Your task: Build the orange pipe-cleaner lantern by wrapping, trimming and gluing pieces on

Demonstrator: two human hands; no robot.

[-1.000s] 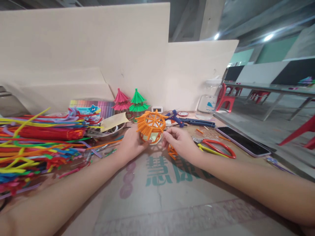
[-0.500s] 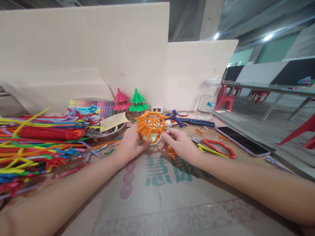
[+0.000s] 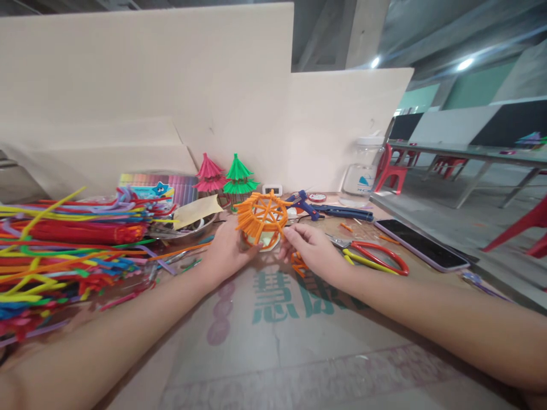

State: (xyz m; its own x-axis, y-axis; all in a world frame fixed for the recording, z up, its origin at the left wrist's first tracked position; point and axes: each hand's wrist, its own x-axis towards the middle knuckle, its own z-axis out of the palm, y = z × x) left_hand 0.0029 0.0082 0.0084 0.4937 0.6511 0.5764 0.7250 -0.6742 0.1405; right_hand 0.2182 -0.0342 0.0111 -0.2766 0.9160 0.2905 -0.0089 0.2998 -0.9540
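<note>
An orange pipe-cleaner model, with a spoked ring on top and a fringe of short pieces along its left side, is in the middle, tilted toward me. My left hand grips it from the left, thumb along its lower edge. Close against its lower right edge, my right hand has thumb and fingers pinched together; whatever they hold is too small to make out. A pale round base shows beneath the spoked top. Short orange pipe-cleaner pieces lie under my right hand.
Heaped pipe cleaners fill the left. Behind stand red and green pipe-cleaner roofs, beside a marker set. To the right are a blue glue gun, red-and-yellow-handled pliers, a phone and a clear bottle.
Almost nothing differs. My right fingers have shifted very slightly by the model's right edge; my left hand and the orange model stay in place.
</note>
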